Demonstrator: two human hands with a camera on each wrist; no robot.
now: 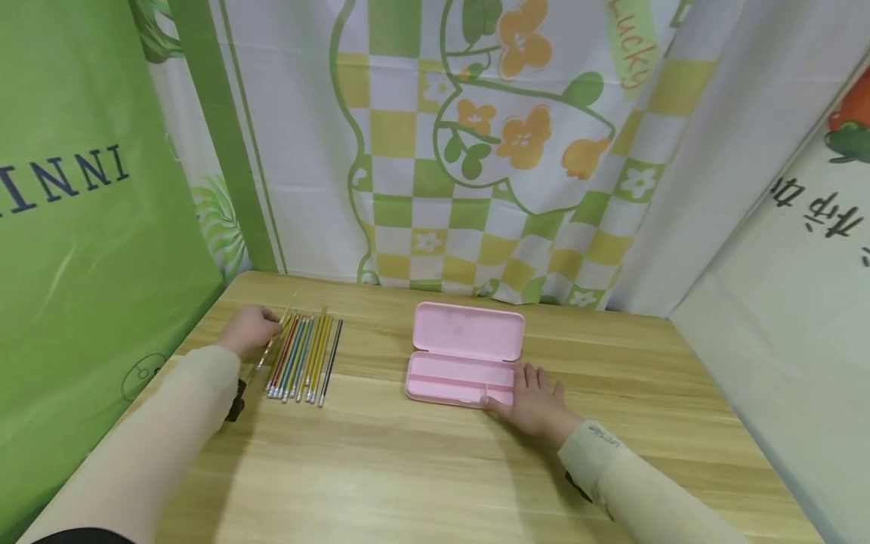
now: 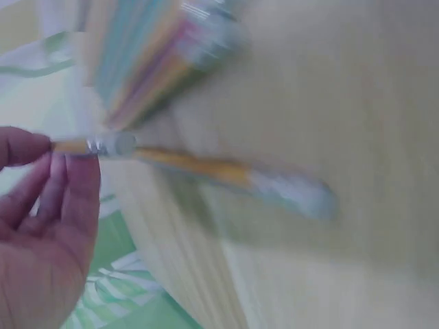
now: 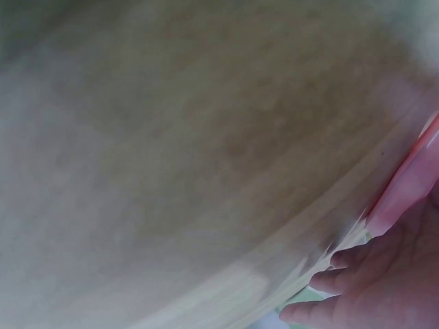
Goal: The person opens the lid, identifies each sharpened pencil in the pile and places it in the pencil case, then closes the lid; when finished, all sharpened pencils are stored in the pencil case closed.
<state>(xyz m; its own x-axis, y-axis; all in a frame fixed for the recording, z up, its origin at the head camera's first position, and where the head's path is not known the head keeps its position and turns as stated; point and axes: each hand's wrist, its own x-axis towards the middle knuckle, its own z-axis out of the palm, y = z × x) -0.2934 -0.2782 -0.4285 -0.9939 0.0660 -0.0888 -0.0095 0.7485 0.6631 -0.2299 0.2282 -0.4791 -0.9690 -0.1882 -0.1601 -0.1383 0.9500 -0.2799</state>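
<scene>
In the head view my left hand (image 1: 251,330) pinches yellow pencils at the left of a pencil row. Close up in the left wrist view, thumb and fingers of the left hand (image 2: 51,226) grip a yellow pencil (image 2: 72,147); a second yellow pencil (image 2: 199,165) extends beyond it, blurred. Beside them lies the row of pencils (image 1: 299,359), eraser ends toward me. A pink pencil case (image 1: 442,389) lies with its lid (image 1: 469,331) raised. My right hand (image 1: 540,400) rests against the case's right end, fingers straight and spread, thumb at its front edge.
The wooden table (image 1: 408,468) carries everything. A patterned curtain (image 1: 489,151) hangs along its back edge, a green cloth (image 1: 75,227) at the left and a white sheet (image 1: 802,317) at the right. One dark pencil (image 1: 331,363) forms the row's right end.
</scene>
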